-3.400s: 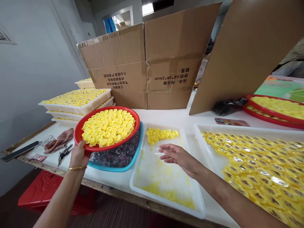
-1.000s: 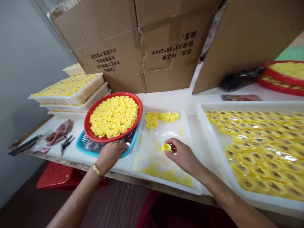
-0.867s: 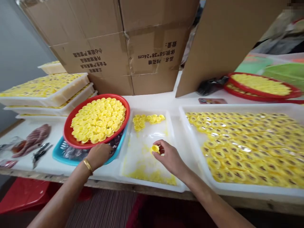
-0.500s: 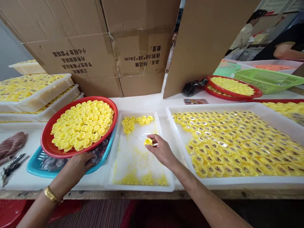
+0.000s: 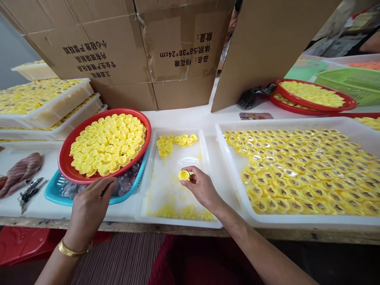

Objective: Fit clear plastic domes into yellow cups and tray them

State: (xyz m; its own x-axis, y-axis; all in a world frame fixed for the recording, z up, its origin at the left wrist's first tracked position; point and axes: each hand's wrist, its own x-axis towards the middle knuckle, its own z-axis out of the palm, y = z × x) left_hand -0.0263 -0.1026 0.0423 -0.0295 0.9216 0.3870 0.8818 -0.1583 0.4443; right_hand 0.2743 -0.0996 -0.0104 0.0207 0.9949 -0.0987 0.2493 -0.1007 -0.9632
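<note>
Nearest corner first: there's a red stool (image 5: 23, 241) low on the left, under the table (image 5: 190, 118). Just above that is the left hand (image 5: 92, 202), seen from the back with its fingers curled. Half a second ago it was down by the blue basket (image 5: 49, 194) under the red tray's edge, now it's come up and back toward the near side. My read is the reach into the basket is over, but I honestly can't tell if those fingers are pinching anything.

The right hand (image 5: 202, 184) has hardly shifted: thumb and fingers pinch one yellow cup (image 5: 184, 175) over the smaller white tray (image 5: 194, 158), mouth facing the camera. I can't spot anything dark inside, so I'd call it unfilled. Yellow crumbs (image 5: 178, 211) litter that tray's near end.

Left of it, the red tray (image 5: 63, 158) full of cups sits tilted on the basket, with dark wrapped balls (image 5: 126, 183) showing underneath. Right side, a big white tray (image 5: 237, 182) holds rows of cups with dark centers. Farther back, loose cups (image 5: 164, 146) sit at the small tray's far end, then the cardboard (image 5: 184, 95) stands behind everything.
</note>
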